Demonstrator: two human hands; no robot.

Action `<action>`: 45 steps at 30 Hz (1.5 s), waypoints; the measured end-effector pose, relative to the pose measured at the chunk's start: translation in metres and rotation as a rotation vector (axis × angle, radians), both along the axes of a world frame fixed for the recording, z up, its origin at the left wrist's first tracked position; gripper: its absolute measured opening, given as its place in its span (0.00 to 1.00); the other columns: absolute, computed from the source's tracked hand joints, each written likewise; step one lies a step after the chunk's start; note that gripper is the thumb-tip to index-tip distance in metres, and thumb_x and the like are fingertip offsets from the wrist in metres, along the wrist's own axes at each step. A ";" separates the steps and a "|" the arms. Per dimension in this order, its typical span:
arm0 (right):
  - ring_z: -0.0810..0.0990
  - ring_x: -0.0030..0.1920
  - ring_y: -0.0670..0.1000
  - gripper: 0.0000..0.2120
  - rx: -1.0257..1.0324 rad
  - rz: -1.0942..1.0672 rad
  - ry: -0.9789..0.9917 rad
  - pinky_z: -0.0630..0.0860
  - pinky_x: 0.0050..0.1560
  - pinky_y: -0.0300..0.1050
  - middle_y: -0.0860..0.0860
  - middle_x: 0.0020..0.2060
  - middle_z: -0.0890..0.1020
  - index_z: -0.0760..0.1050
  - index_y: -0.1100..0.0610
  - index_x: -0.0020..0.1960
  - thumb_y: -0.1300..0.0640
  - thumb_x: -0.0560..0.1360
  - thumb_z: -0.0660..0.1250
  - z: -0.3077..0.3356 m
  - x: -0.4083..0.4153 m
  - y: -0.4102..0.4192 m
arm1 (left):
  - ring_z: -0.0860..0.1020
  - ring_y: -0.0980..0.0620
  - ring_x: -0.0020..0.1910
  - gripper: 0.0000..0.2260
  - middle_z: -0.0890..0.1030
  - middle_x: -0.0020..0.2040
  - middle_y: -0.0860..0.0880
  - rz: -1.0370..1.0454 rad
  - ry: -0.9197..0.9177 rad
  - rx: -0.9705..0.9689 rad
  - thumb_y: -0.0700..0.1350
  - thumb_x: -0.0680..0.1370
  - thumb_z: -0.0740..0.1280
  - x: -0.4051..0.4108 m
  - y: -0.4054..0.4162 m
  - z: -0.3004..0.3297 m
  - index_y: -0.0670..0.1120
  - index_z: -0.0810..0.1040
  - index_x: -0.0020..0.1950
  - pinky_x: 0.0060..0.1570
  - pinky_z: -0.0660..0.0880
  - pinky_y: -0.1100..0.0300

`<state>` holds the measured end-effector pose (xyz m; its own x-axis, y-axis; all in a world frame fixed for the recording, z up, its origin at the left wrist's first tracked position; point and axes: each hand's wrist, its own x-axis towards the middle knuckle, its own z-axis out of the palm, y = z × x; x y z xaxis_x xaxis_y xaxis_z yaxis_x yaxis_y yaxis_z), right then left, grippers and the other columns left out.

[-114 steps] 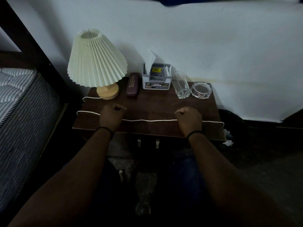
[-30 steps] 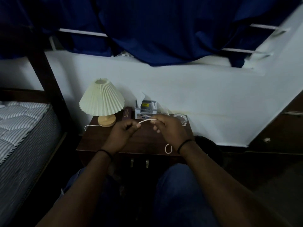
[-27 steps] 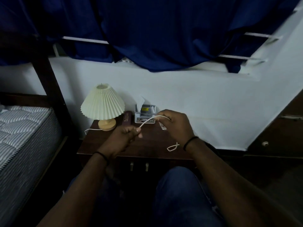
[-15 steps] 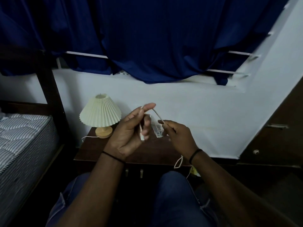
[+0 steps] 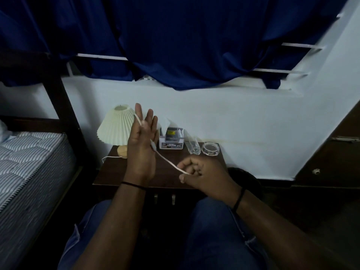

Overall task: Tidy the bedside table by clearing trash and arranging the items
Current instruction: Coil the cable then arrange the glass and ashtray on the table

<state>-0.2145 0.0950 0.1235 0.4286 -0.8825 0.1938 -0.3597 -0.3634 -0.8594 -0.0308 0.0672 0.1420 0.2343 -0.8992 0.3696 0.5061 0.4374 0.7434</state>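
The left hand (image 5: 142, 145) stands upright, fingers straight, the white cable (image 5: 167, 160) draped across its fingers and palm. The right hand (image 5: 202, 173), lower and to the right, pinches the cable's other stretch with curled fingers. Both hover above the bedside table (image 5: 116, 168); the lamp (image 5: 116, 128) behind is partly hidden.

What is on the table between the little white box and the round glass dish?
In the head view, a clear drinking glass stands between the small white box of papers and the round glass ashtray on the dark wooden bedside table.
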 end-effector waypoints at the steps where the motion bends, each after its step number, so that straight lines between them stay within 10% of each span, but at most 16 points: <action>1: 0.75 0.32 0.41 0.08 -0.004 0.010 0.001 0.72 0.35 0.32 0.51 0.36 0.84 0.81 0.50 0.49 0.59 0.72 0.73 0.002 -0.001 0.000 | 0.71 0.54 0.71 0.20 0.72 0.73 0.49 0.051 -0.105 0.027 0.47 0.84 0.57 0.000 0.000 -0.005 0.56 0.63 0.76 0.73 0.65 0.51; 6: 0.77 0.33 0.35 0.07 -0.240 -0.175 0.012 0.70 0.38 0.26 0.36 0.34 0.82 0.83 0.48 0.44 0.60 0.72 0.72 0.014 -0.007 -0.003 | 0.83 0.54 0.41 0.14 0.84 0.44 0.44 -0.108 -0.665 0.057 0.41 0.84 0.57 -0.002 0.014 -0.027 0.43 0.76 0.67 0.44 0.76 0.65; 9: 0.79 0.37 0.35 0.05 -0.344 -0.261 -0.063 0.71 0.42 0.26 0.38 0.35 0.83 0.83 0.53 0.43 0.61 0.71 0.74 0.020 -0.015 -0.006 | 0.66 0.50 0.22 0.16 0.71 0.26 0.47 -0.339 -0.767 0.141 0.51 0.84 0.56 -0.012 0.021 -0.029 0.50 0.83 0.49 0.24 0.63 0.63; 18: 0.81 0.42 0.40 0.03 -0.448 -0.365 -0.069 0.74 0.48 0.35 0.40 0.39 0.84 0.85 0.52 0.47 0.57 0.73 0.73 0.014 -0.031 -0.015 | 0.55 0.56 0.19 0.18 0.61 0.24 0.52 -1.228 0.079 0.232 0.55 0.81 0.54 -0.018 0.032 -0.011 0.46 0.71 0.38 0.19 0.52 0.64; 21: 0.79 0.38 0.35 0.09 -0.300 -0.314 0.007 0.74 0.45 0.35 0.36 0.37 0.81 0.83 0.53 0.56 0.58 0.77 0.68 -0.001 -0.026 -0.015 | 0.56 0.58 0.18 0.19 0.65 0.25 0.53 -1.144 0.264 0.109 0.53 0.83 0.51 -0.020 0.034 -0.001 0.43 0.76 0.48 0.20 0.50 0.63; 25: 0.79 0.33 0.43 0.08 -0.152 -0.097 0.202 0.79 0.41 0.47 0.48 0.33 0.83 0.81 0.54 0.53 0.54 0.80 0.64 -0.008 -0.015 -0.007 | 0.75 0.60 0.25 0.20 0.85 0.40 0.51 -0.752 0.286 0.053 0.52 0.80 0.56 -0.013 0.031 0.005 0.45 0.75 0.66 0.24 0.70 0.67; 34: 0.80 0.28 0.43 0.04 -0.001 0.072 0.242 0.78 0.33 0.37 0.46 0.29 0.81 0.80 0.50 0.50 0.52 0.77 0.67 -0.006 -0.001 0.007 | 0.81 0.43 0.60 0.15 0.82 0.61 0.41 -0.100 0.030 0.062 0.47 0.85 0.55 0.015 0.009 -0.021 0.47 0.70 0.70 0.59 0.78 0.53; 39: 0.74 0.30 0.39 0.08 -0.195 -0.014 0.231 0.71 0.33 0.36 0.41 0.31 0.79 0.81 0.48 0.46 0.46 0.74 0.67 0.000 -0.003 0.004 | 0.82 0.40 0.52 0.11 0.81 0.56 0.32 0.050 -0.460 0.182 0.38 0.84 0.57 0.004 0.014 -0.034 0.37 0.76 0.60 0.57 0.78 0.48; 42: 0.78 0.35 0.39 0.04 -0.313 -0.071 0.168 0.74 0.39 0.39 0.39 0.35 0.81 0.81 0.47 0.46 0.49 0.74 0.67 0.008 -0.003 0.003 | 0.79 0.46 0.29 0.13 0.83 0.39 0.34 -0.216 -0.770 0.198 0.43 0.84 0.58 -0.004 0.024 -0.035 0.42 0.81 0.48 0.33 0.75 0.59; 45: 0.78 0.35 0.39 0.02 -0.361 -0.183 0.027 0.73 0.38 0.37 0.41 0.34 0.82 0.82 0.50 0.44 0.53 0.71 0.74 0.013 -0.011 0.000 | 0.61 0.54 0.15 0.20 0.71 0.21 0.45 -0.507 -0.646 0.241 0.51 0.84 0.56 -0.008 0.031 -0.033 0.46 0.82 0.40 0.19 0.57 0.68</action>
<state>-0.2259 0.0955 0.1367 0.2804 -0.8218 0.4960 -0.4672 -0.5682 -0.6774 -0.0386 0.0981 0.1092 -0.4079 -0.9097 0.0777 0.0428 0.0659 0.9969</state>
